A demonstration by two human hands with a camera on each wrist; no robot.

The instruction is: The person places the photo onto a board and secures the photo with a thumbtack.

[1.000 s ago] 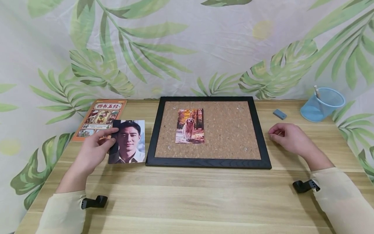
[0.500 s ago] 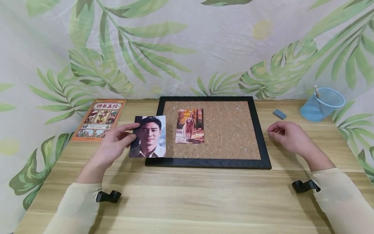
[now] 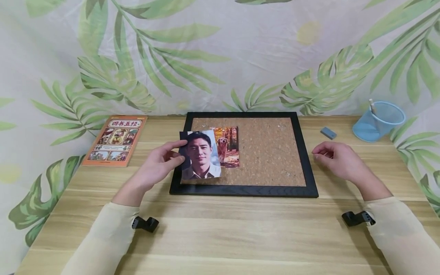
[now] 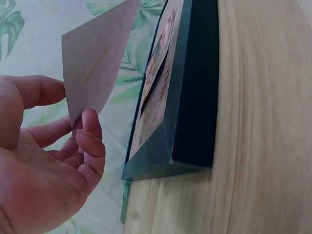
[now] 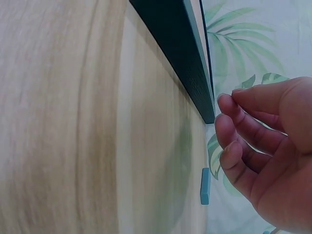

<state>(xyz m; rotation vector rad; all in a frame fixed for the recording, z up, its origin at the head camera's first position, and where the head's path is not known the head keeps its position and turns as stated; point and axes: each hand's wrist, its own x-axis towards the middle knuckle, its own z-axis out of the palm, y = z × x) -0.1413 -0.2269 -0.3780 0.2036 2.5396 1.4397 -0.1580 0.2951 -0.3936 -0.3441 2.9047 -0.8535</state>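
Observation:
My left hand [image 3: 156, 164] pinches a portrait photo [image 3: 203, 152] by its left edge, between thumb and fingers. The photo hangs over the left side of a black-framed cork board [image 3: 271, 152] and covers part of a dog photo [image 3: 231, 147] lying on the cork. In the left wrist view, the portrait photo's pale back [image 4: 95, 63] shows, raised above the board. Beside the board's right edge is my right hand [image 3: 338, 160], fingers loosely curled with thumb and forefinger tips close together. The right wrist view shows nothing held in it.
An orange book [image 3: 115, 141] lies at the back left of the wooden table [image 3: 233, 233]. At the back right are a small blue-grey block [image 3: 328, 133] and a blue mesh pen holder [image 3: 369, 124] with a stick-like item inside. Small clear pins [image 3: 288, 173] dot the cork.
My left hand has carried the portrait photo rightward, from beside the book to over the cork board, where it now partly hides the dog photo. My right hand has stayed nearly still.

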